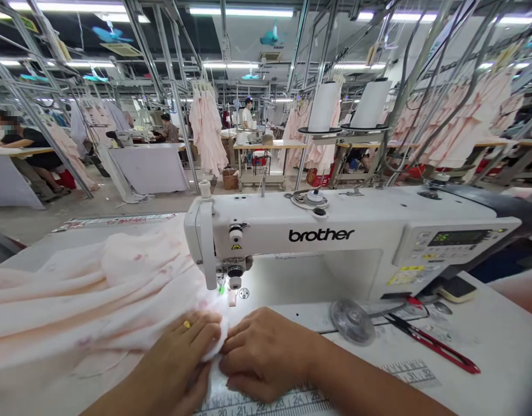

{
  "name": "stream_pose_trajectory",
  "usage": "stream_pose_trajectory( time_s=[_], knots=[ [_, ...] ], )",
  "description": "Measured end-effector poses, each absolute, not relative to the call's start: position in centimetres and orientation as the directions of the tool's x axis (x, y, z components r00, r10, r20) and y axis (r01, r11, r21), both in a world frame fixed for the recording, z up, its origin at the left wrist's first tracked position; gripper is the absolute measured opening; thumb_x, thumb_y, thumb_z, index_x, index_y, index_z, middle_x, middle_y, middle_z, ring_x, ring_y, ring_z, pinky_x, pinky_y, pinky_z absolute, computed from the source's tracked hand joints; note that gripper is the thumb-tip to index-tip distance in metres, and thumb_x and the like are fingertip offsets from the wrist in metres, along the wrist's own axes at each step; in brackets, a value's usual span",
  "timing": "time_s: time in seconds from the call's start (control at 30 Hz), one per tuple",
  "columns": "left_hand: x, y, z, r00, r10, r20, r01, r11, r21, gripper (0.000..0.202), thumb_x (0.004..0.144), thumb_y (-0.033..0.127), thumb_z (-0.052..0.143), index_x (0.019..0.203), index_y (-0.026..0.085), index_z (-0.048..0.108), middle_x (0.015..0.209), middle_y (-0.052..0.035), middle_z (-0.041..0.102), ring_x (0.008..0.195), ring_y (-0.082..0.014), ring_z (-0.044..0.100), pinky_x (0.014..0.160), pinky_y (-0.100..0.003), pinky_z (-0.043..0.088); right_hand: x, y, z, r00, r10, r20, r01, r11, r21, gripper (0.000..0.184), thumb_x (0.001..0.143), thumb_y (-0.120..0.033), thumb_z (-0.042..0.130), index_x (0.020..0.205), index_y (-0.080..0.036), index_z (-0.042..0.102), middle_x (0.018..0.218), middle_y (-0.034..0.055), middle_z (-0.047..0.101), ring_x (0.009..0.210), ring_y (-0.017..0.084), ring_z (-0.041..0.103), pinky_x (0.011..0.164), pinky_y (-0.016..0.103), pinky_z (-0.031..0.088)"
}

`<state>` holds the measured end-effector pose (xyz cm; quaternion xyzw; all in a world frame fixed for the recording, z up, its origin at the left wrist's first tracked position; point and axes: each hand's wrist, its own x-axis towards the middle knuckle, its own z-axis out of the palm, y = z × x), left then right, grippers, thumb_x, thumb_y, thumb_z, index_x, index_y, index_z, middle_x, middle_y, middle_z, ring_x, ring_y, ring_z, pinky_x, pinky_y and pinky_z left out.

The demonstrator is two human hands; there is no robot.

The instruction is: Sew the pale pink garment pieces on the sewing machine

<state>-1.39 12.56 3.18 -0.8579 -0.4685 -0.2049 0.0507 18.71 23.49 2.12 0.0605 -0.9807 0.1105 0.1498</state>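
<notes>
A pale pink sheer fabric (96, 300) lies bunched across the left of the white sewing table (487, 346) and runs under the needle of a white Brother sewing machine (335, 237). My left hand (183, 352), with a yellow ring, lies on the fabric edge just in front of the presser foot (232, 296), fingers curled and pressed on the cloth. My right hand (261, 352) rests beside it, fingers bent and pinching the same fabric edge. The two hands touch at the fingertips.
Red-handled thread snips (431, 341) and a round metal disc (351, 320) lie on the table to the right. A printed ruler (405, 375) runs along the front edge. Two thread cones (348, 104) stand behind the machine. Other workers sit at distant tables among hanging pink garments.
</notes>
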Motion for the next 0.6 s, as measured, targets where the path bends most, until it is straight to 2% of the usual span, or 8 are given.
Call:
stream_pose_trajectory(
  time_s=[0.13,0.27,0.37,0.5,0.6],
  knots=[
    [-2.0,12.8,2.8,0.467,0.790,0.398,0.826,-0.550,0.124,0.047,0.080,0.010,0.048,0.126,0.019,0.051,0.120,-0.0096,0.064,0.112,-0.0243,0.060,0.101,-0.037,0.049,18.8,23.1,2.4,-0.966,-0.071,0.250,-0.125,0.970,-0.209,0.016,0.089,-0.032,0.056,0.077,-0.022,0.051,0.085,-0.0043,0.067,0.088,0.013,0.061,0.072,0.025,0.043],
    [-3.2,14.1,2.7,0.492,0.818,0.298,0.813,-0.554,0.178,0.036,0.082,0.008,0.048,0.115,0.019,0.058,0.126,-0.0105,0.062,0.119,-0.0237,0.057,0.108,-0.042,0.045,18.7,22.8,2.7,-0.974,-0.051,0.220,-0.093,0.978,-0.188,0.018,0.090,-0.033,0.057,0.079,-0.021,0.051,0.084,-0.0032,0.066,0.089,0.014,0.060,0.077,0.025,0.044],
    [-4.3,15.2,2.4,0.525,0.798,0.297,0.786,-0.588,0.193,0.035,0.084,0.008,0.047,0.115,0.019,0.058,0.130,-0.0113,0.060,0.125,-0.0237,0.054,0.110,-0.044,0.043,18.6,22.8,2.7,-0.974,-0.016,0.227,-0.059,0.981,-0.184,0.019,0.093,-0.038,0.056,0.087,-0.020,0.054,0.091,-0.0001,0.067,0.093,0.016,0.059,0.083,0.027,0.044],
    [-5.2,16.0,2.0,0.535,0.786,0.309,0.768,-0.605,0.210,0.043,0.084,0.007,0.048,0.125,0.019,0.054,0.132,-0.0120,0.058,0.127,-0.0237,0.052,0.110,-0.043,0.044,18.3,22.9,2.8,-0.975,-0.021,0.223,-0.066,0.978,-0.197,0.021,0.094,-0.039,0.055,0.091,-0.018,0.057,0.094,0.0024,0.067,0.098,0.018,0.058,0.089,0.028,0.043],
    [-5.1,16.6,2.2,0.537,0.787,0.305,0.756,-0.609,0.240,0.040,0.084,0.007,0.047,0.121,0.020,0.056,0.125,-0.0111,0.061,0.122,-0.0239,0.055,0.106,-0.043,0.047,18.2,23.0,2.9,-0.971,0.002,0.241,-0.046,0.980,-0.194,0.021,0.095,-0.039,0.055,0.093,-0.017,0.058,0.095,0.0032,0.067,0.097,0.018,0.058,0.089,0.028,0.043]
  ],
)
